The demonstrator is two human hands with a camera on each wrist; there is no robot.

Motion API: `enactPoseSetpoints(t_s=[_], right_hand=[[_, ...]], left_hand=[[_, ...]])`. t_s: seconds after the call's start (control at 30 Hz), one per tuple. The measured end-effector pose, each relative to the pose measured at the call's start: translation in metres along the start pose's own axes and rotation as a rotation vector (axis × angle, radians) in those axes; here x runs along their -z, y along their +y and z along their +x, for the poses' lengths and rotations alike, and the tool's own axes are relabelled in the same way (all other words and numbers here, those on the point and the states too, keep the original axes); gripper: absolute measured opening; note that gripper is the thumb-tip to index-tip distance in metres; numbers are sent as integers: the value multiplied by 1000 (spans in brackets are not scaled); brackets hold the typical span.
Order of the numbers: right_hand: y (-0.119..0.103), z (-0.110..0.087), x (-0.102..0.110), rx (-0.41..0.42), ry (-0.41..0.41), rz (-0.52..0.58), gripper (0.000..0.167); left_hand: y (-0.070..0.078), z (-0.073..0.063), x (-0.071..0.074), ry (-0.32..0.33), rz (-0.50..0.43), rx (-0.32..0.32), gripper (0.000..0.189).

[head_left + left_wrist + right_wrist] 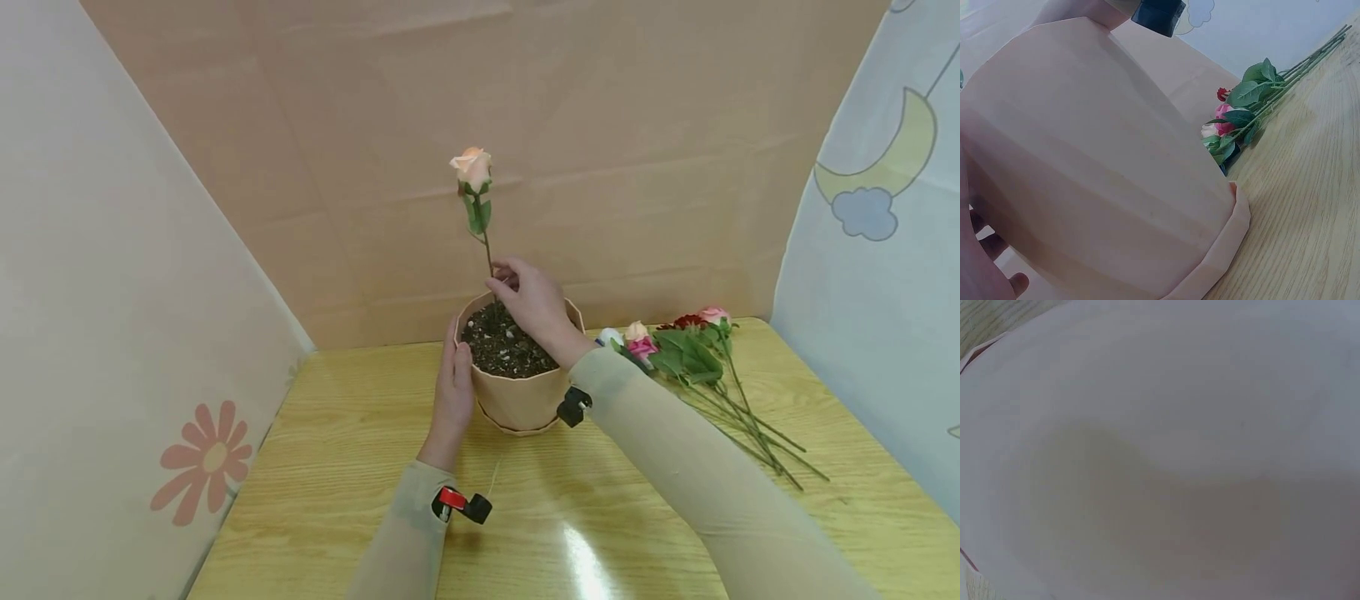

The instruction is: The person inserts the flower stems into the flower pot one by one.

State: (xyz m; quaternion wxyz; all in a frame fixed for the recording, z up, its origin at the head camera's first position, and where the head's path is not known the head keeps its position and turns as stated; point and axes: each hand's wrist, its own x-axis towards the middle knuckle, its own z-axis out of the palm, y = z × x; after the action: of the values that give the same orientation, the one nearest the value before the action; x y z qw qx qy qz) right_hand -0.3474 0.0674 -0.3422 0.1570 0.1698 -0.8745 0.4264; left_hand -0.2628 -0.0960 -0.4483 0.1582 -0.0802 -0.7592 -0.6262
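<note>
A peach rose (472,170) stands nearly upright, its stem reaching down to the dark soil (502,350) in a beige faceted flowerpot (521,400). The thumb and fingers of my right hand (531,302) pinch the stem low down, just above the soil. Against the pot's left wall rests my left hand (454,387), fingers fairly straight along the side. In the left wrist view the pot wall (1097,144) fills most of the picture, with part of my left hand (982,256) at the edge. A blurred pale surface (1179,425) covers nearly all of the right wrist view.
Several cut flowers (693,354), pink, red and peach with green leaves, lie on the wooden table (360,467) right of the pot. The pot stands in a matching saucer (1235,231). A beige cloth backdrop (375,208) rises behind, with printed cloths at both sides.
</note>
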Motion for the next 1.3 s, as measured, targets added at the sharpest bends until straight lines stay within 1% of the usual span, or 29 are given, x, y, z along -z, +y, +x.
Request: enactPoseSetpoints(t_s=[0.13,0.3,0.43,0.57,0.7,0.9,1.07,1.2,1.3], right_hand=[[0,-2,5,-22,22,63,48],[-1,-5,18,-19,47,101,50],[0,-8,34,-18,72,140,49],[2,-14,53,-41,78,158,51],[7,-22,74,-70,66,150,54],[20,-37,101,-75,74,93,52],[31,-52,122,-103,32,59,56],[37,-66,138,-128,4,6,60],[45,-75,148,-131,-7,-40,62]], left_hand=[[0,0,-1,-4,-1,1,59],[0,-3,-2,-1,16,24,59],[3,-4,-1,-11,11,23,59],[3,-4,-1,-22,-7,16,58],[0,-3,-3,-22,-16,12,58],[0,-2,-5,-14,-32,1,59],[1,0,-7,-20,-24,2,58],[4,1,-9,-28,-26,1,58],[6,0,-10,-29,-20,7,59]])
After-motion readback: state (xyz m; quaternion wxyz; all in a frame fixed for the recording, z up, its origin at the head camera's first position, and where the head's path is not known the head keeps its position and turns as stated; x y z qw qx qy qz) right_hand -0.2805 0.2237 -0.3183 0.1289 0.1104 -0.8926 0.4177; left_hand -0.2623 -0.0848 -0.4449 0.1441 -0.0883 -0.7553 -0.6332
